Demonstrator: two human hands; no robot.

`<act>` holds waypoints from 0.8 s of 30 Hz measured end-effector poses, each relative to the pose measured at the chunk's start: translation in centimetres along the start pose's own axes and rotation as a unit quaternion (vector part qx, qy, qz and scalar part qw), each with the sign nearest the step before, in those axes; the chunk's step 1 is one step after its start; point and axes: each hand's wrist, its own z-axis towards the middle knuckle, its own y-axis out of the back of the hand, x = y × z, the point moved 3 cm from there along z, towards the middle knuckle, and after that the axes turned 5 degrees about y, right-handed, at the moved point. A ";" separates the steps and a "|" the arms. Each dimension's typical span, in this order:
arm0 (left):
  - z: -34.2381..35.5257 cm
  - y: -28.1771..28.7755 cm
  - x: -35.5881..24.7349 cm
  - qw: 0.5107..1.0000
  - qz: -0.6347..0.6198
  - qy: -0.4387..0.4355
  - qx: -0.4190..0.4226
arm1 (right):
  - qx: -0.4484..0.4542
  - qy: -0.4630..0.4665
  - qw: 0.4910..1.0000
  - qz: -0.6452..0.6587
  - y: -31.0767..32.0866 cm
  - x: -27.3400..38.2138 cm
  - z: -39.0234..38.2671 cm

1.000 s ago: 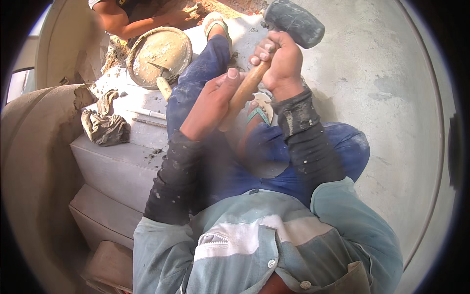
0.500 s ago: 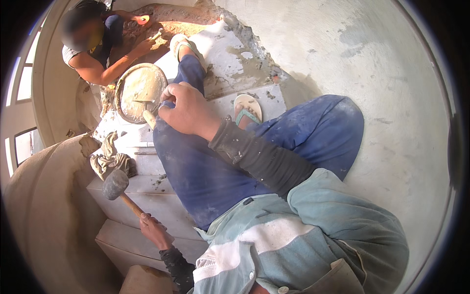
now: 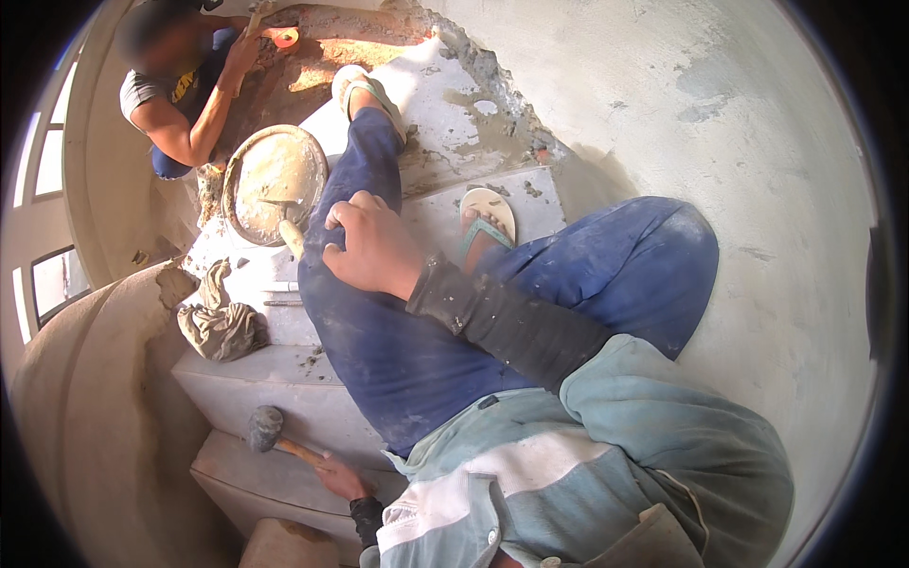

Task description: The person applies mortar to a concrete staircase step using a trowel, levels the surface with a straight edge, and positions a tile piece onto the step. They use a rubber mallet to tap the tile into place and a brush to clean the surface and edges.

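Note:
My left hand, low on the left, is wrapped round the wooden handle of a rubber mallet. The mallet's dark grey head points left, over the pale steps. Above my bent leg hangs my right hand, its fingers loosely curled and apart, nothing visible between them. Just left of it, a trowel rests with its blade in a round pan of wet, beige mortar. The trowel's pale handle sticks out over the rim toward my leg.
A crumpled cloth lies on a step, with thin rods beside it. At the upper left a co-worker crouches by broken ground, holding a hammer-like tool. Curved walls stand on both sides.
My left hand has lowered the mallet and brought it closer to my body. My right hand's fingers have spread from a closer curl. The co-worker's tool has gone up.

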 end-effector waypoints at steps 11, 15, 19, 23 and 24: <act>-1.3 -1.0 -17.3 0.938 0.049 -0.340 -0.049 | 0.020 0.076 0.997 0.002 -2.8 -0.6 6.6; 3.3 -6.1 -19.0 0.923 0.079 -0.375 -0.007 | 0.243 0.088 0.965 -0.033 -7.7 -0.3 10.5; 4.7 -7.2 -17.0 0.910 0.065 -0.409 0.024 | 0.413 0.099 0.883 -0.202 -12.2 -1.0 11.8; 6.0 -6.1 -17.0 0.922 -0.042 -0.383 -0.035 | 0.452 0.068 0.856 -0.242 -16.0 -0.6 10.6; 6.2 -5.9 -16.8 0.914 -0.039 -0.400 -0.052 | 0.454 0.075 0.850 -0.257 -17.1 -1.1 10.8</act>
